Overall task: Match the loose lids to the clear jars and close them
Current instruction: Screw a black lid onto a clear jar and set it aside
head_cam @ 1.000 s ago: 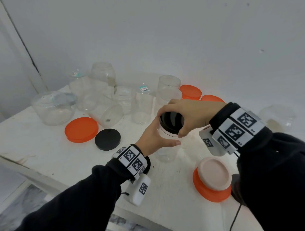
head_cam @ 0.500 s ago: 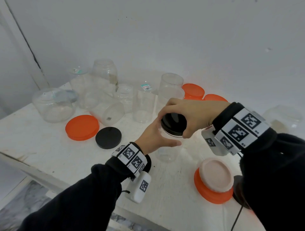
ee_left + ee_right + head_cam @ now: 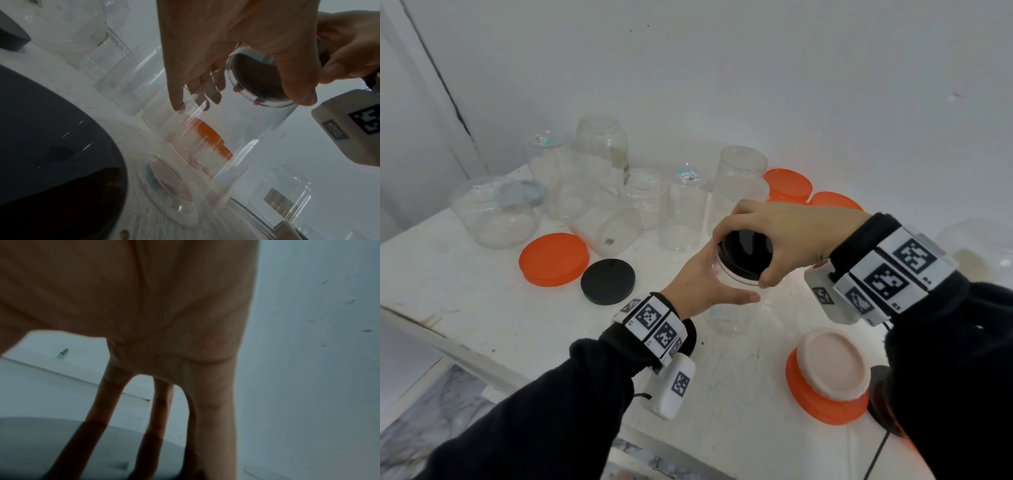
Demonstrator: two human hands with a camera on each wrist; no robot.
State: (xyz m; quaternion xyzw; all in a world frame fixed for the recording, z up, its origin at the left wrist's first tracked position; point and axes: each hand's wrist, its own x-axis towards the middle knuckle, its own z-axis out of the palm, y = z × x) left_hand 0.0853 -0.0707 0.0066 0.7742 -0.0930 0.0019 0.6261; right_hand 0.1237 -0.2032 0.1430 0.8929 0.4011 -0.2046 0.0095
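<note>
Black lid (image 3: pixel 744 250) sits on clear jar (image 3: pixel 731 308) mid-table, 3 o'clock of the spare black lid (image 3: pixel 607 281). Right hand (image 3: pixel 784 236) claws its rim; left hand (image 3: pixel 702 284) wraps the jar wall. Keep lid level, brace jar, twist till snug, likely.

A jar (image 3: pixel 729 308) is standing on the table (image 3: pixel 465 308) near its front edge, with a lid (image 3: pixel 744 250) sitting on its mouth. Two loose lids (image 3: pixel 553 259) (image 3: pixel 607 281) are lying side by side to its left. More jars (image 3: pixel 681 216) are standing behind, toward the back edge. Two stacked lids (image 3: pixel 832 363) are lying at the front right. Further lids (image 3: pixel 787 183) are lying at the back right.
</note>
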